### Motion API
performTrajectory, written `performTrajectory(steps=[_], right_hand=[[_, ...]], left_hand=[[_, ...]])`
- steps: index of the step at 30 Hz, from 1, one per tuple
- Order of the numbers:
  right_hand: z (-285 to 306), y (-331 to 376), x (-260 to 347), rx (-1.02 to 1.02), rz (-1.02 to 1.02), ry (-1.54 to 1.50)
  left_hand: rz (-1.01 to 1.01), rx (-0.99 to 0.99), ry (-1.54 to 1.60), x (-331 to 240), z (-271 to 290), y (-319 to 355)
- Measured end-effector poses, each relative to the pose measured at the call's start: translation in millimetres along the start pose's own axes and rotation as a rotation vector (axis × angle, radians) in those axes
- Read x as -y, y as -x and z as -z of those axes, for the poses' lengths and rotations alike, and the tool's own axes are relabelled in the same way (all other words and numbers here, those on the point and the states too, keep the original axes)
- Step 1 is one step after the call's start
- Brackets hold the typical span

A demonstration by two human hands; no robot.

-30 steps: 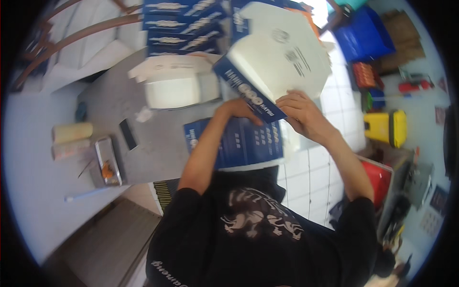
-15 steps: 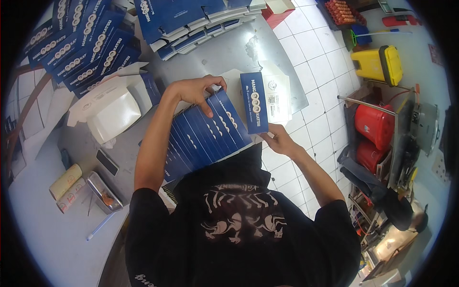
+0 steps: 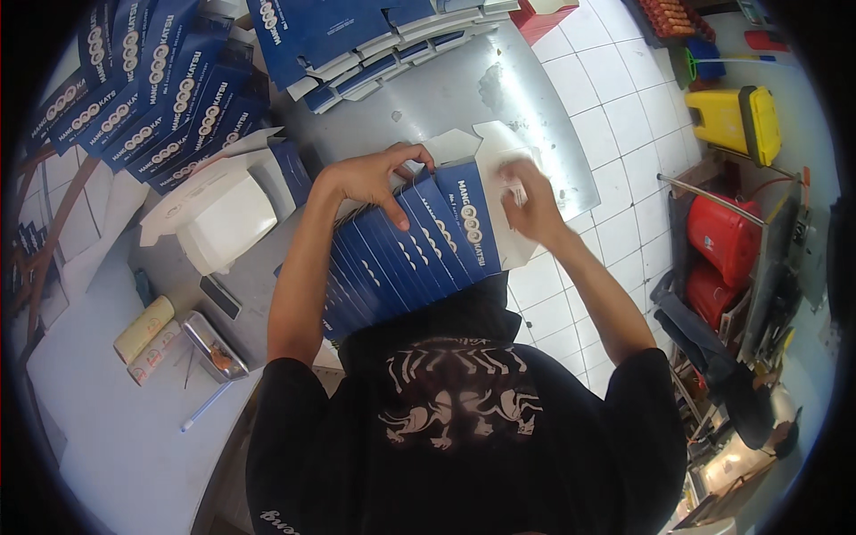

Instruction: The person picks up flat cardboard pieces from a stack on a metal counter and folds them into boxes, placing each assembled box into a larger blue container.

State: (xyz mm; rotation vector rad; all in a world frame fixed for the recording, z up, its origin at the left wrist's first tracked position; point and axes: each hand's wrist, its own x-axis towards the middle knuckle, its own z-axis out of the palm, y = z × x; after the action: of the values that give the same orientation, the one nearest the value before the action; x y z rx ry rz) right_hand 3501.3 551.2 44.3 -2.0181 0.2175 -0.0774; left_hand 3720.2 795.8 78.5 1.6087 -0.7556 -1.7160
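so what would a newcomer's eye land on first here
First, the tight row of blue cartons at the middle, the left hand on it and the blurred right hand by the white flaps at its right end. Next, the fanned blue cartons at upper left and the bright yellow bin at upper right.

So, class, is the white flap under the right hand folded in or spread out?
Spread out: the white flap extends outward from the blue box, its white face showing.
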Motion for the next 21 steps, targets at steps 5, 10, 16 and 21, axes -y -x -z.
performTrajectory(steps=[5, 10, 16, 21], right_hand=[[-32.1, -55.9, 0.8, 0.242, 0.145, -0.258], [-30.4, -67.5, 2.7, 0.479, 0.197, -0.152], [-53.4, -59.2, -11.0, 0.352, 0.224, -0.046], [-83.2, -31.9, -29.0, 0.141, 0.134, -0.250]], left_hand=[[-0.007, 0.000, 0.041, 2.3, 1.6, 0.0], [-0.022, 0.017, 0.081, 7.6, 1.5, -1.5], [-0.012, -0.012, 0.088, 8.9, -0.8, 5.3], [-0.016, -0.040, 0.155, 10.1, -8.8, 6.4]])
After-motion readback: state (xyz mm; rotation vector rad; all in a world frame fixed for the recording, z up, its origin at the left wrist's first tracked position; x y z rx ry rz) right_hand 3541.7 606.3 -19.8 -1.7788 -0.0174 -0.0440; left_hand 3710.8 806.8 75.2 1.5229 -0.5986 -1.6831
